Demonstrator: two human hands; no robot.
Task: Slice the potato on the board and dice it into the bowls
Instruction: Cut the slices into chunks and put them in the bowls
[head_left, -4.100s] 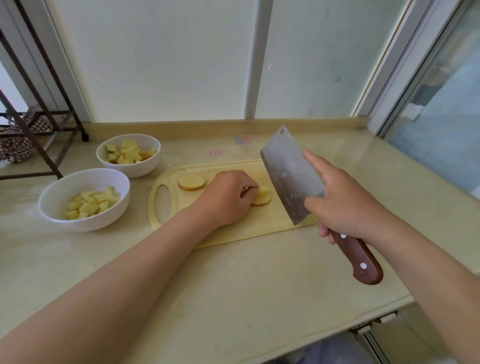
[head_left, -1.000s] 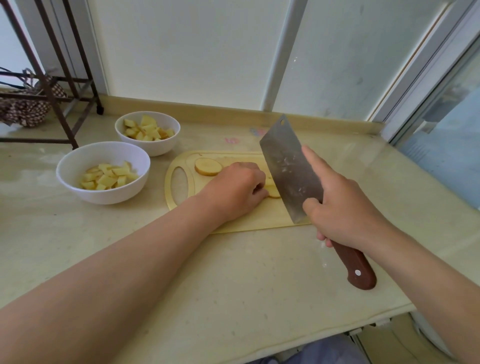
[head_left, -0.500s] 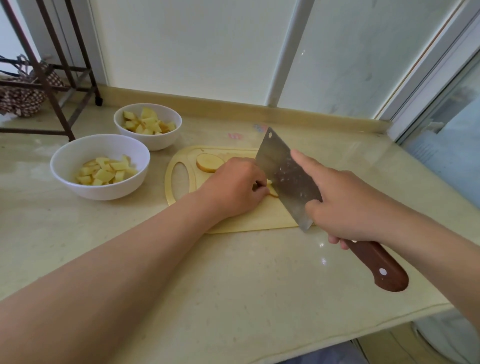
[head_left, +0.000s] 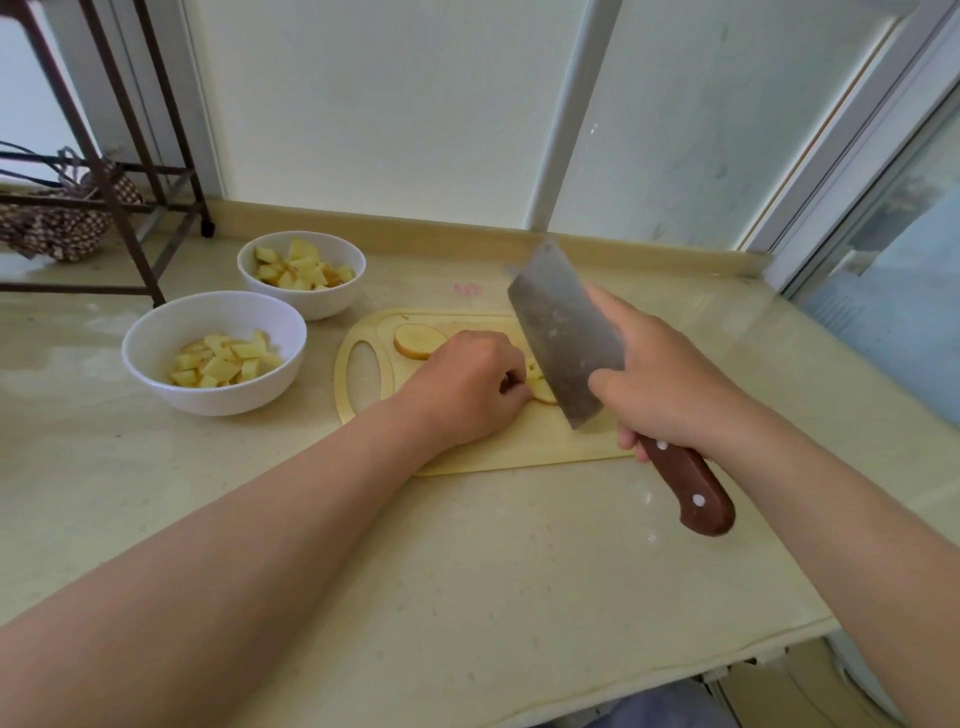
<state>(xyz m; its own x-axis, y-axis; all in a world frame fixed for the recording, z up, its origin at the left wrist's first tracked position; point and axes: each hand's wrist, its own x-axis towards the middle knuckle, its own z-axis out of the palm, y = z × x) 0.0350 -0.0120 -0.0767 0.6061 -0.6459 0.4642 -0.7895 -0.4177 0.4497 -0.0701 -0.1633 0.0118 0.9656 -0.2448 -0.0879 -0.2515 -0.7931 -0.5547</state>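
On the pale yellow cutting board (head_left: 524, 447) my left hand (head_left: 467, 387) curls over a potato piece (head_left: 540, 387) and pins it down; most of that piece is hidden. My right hand (head_left: 670, 384) grips a steel cleaver (head_left: 563, 338) by its brown wooden handle, forefinger along the blade, which is lifted just right of the potato. A round potato slice (head_left: 415, 340) lies at the board's left end. Two white bowls, the near bowl (head_left: 156, 374) and the far bowl (head_left: 332, 304), hold diced potato.
A dark metal rack (head_left: 124, 171) stands at the back left with a patterned cloth (head_left: 57, 223) on it. The beige counter (head_left: 467, 571) ends at a front edge near me. White window panels rise behind; a glass pane closes off the right.
The cleaver came down onto the potato half a second ago and is lifted again now. My left hand has stayed on the potato piece.
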